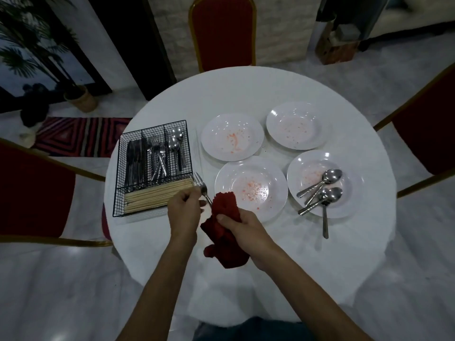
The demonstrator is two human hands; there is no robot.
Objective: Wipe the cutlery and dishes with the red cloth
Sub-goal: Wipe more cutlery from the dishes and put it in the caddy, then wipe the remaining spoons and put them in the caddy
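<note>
My left hand [184, 207] grips a steel fork [200, 185] by its neck, tines up and to the left. The fork's handle end runs into the red cloth [225, 217], which my right hand [242, 228] squeezes around it above the table's near side. Several white plates smeared with red sauce lie ahead: one nearest [251, 189], one far left [232, 141], one far right [294, 125]. A right-hand plate [349, 190] carries three spoons [322, 185].
A black wire caddy [152, 166] at the left holds knives, forks, spoons and a bundle of wooden chopsticks [157, 195]. The round white table [246, 89] is ringed by red chairs [222, 33] at the back, left and right.
</note>
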